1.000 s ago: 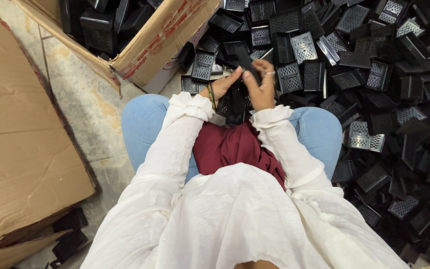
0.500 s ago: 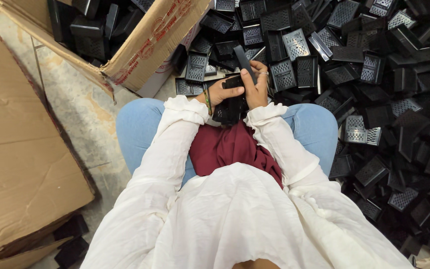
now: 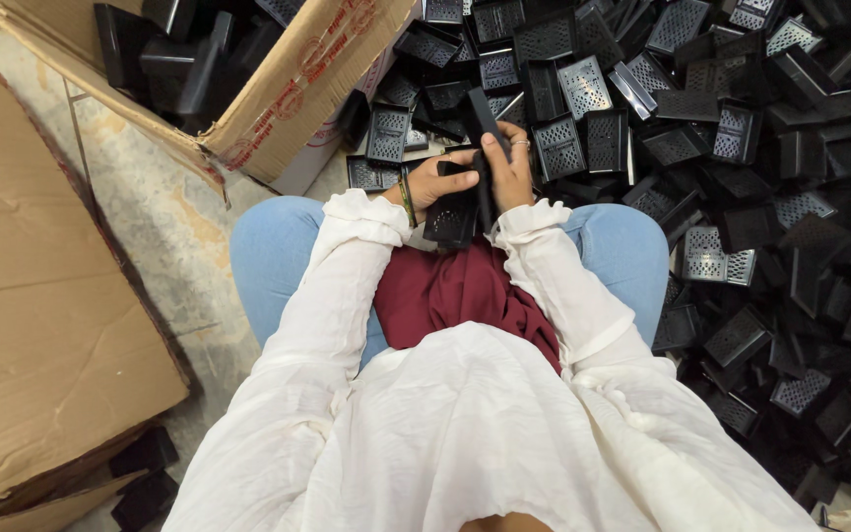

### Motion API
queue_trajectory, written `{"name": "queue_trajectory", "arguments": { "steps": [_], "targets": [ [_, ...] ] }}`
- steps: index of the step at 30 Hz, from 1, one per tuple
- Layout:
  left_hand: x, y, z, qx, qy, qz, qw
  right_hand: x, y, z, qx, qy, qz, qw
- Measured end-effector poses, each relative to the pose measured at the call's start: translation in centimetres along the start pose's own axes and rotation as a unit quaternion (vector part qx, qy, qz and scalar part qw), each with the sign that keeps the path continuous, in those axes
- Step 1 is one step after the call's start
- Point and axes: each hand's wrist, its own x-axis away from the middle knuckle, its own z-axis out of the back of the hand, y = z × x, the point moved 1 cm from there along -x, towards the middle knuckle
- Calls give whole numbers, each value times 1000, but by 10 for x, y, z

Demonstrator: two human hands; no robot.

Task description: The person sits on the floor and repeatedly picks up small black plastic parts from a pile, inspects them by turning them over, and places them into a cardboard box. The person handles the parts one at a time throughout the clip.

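While the left hand (image 3: 432, 182) grips a black plastic tray (image 3: 452, 209), the right hand (image 3: 509, 169) clasps another black piece (image 3: 484, 116)

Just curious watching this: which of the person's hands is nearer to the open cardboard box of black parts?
Left. The left hand is on the side of the cardboard box, holding a black part; the right hand is farther off, beyond the left.

Both hands are gripping black parts over the lap: the left hand (image 3: 433, 183) is cupping a stack (image 3: 451, 211), the right hand (image 3: 510, 169) is pinching a strip (image 3: 481, 116) rising above its fingers (image 3: 493, 145), with a black pile (image 3: 741, 177) lying beyond them.
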Motion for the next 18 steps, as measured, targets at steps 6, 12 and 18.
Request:
{"name": "queue_trajectory", "arguments": {
  "steps": [6, 12, 18],
  "targets": [
    [-3, -8, 6, -32, 58, -23, 998, 8, -20, -7, 40, -7, 70, 997],
    [-9, -3, 23, -10, 150, -32, 988, 13, -43, -4, 51, -84, 89, 991],
    [-8, 1, 32, -53, 202, -41, 977, 17, -50, -5, 48, -132, 69, 988]
  ]
}}
